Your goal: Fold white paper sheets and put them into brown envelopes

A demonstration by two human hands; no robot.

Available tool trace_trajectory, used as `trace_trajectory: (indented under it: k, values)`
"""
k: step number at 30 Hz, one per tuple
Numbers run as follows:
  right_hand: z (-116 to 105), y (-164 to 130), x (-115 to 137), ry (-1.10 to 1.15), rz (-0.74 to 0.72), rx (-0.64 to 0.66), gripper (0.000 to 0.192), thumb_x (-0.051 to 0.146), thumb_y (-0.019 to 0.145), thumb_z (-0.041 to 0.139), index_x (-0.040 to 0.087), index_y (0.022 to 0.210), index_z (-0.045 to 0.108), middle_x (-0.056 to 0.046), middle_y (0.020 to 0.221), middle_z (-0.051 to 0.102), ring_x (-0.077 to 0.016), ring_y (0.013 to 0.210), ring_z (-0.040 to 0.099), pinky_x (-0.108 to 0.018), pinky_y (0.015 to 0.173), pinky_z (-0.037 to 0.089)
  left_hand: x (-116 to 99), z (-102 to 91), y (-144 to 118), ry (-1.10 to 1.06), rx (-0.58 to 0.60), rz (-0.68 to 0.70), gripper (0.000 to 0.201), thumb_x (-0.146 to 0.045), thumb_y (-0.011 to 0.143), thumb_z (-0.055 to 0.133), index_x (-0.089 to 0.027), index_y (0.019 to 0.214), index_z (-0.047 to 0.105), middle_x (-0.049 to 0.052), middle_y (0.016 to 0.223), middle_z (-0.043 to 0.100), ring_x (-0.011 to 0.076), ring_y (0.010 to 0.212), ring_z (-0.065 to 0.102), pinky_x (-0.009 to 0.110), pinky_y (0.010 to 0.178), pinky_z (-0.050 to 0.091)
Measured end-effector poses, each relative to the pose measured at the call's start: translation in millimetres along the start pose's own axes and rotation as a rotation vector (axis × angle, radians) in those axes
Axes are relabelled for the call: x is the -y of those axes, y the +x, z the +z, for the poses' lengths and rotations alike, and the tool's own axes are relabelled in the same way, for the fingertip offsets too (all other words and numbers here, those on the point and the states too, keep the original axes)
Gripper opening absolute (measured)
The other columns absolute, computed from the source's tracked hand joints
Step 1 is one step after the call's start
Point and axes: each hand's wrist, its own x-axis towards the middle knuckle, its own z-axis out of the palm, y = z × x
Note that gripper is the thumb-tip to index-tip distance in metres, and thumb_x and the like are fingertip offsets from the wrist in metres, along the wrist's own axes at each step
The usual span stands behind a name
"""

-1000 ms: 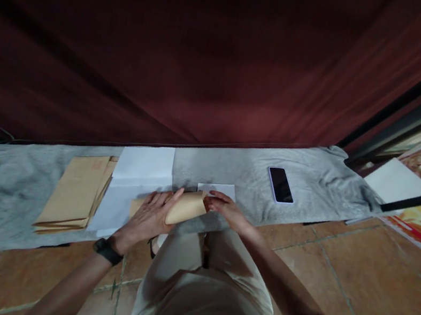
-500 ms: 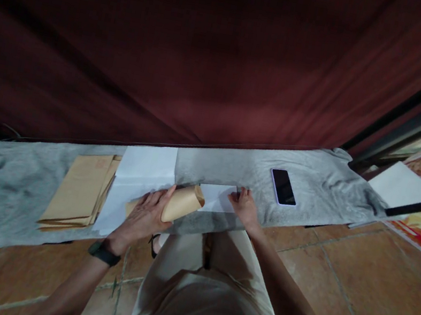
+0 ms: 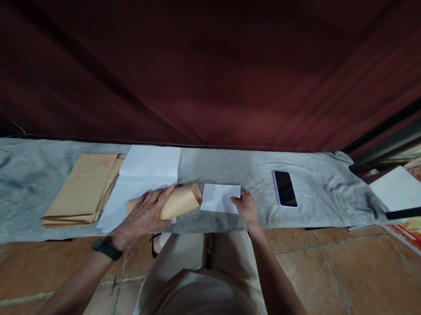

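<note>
Their left hand [image 3: 145, 215] is spread across a curved brown envelope [image 3: 183, 202], holding its left part, while the gaping end sticks out past the thumb and faces the right hand [image 3: 245, 206]. That right hand has thumb and fingers pinched on the right edge of a small white paper [image 3: 219, 198], which lies just beside the envelope's mouth, between the two hands, on a grey cloth [image 3: 229, 166]. Larger white sheets [image 3: 150, 165] lie partly beneath the held envelope, with a brown stack [image 3: 81, 183] farther left and a phone [image 3: 285, 188] beyond the right hand.
</note>
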Motion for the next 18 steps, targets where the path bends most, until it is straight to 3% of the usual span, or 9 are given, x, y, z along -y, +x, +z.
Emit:
trace_trajectory:
  k: [5,11,18]
  values:
    - [-11,-1,-17,0.452,0.0,-0.073,0.023,0.04,0.076,0.065,0.023,0.091,0.064,-0.003,0.086,0.07,-0.0224,0.079,0.063,-0.034,0.075,0.051,6,3.4,2,-0.039,0.031,0.033,0.109,-0.041,0.077,0.074,-0.028,0.163,0.009,0.013,0.145,0.049,0.035,0.132,0.048,0.051,0.112,0.038]
    - [-20,-16,-13,0.85,0.042,-0.044,0.043,0.05,0.068,0.074,0.02,0.097,0.067,-0.002,0.083,0.071,-0.0199,0.072,0.061,-0.034,0.069,0.051,9,5.2,5,-0.048,0.026,0.062,0.109,-0.042,0.076,0.074,-0.028,0.163,0.009,0.013,0.147,0.049,0.0347,0.132,0.049,0.05,0.112,0.039]
    - [-11,-26,2,0.771,0.014,0.037,0.033,0.047,0.07,0.073,0.022,0.091,0.075,-0.002,0.08,0.072,-0.019,0.069,0.061,-0.032,0.067,0.049,10,4.7,6,-0.053,0.059,0.058,0.116,-0.042,0.075,0.077,-0.028,0.164,0.004,0.013,0.149,0.048,0.0351,0.134,0.047,0.049,0.112,0.041]
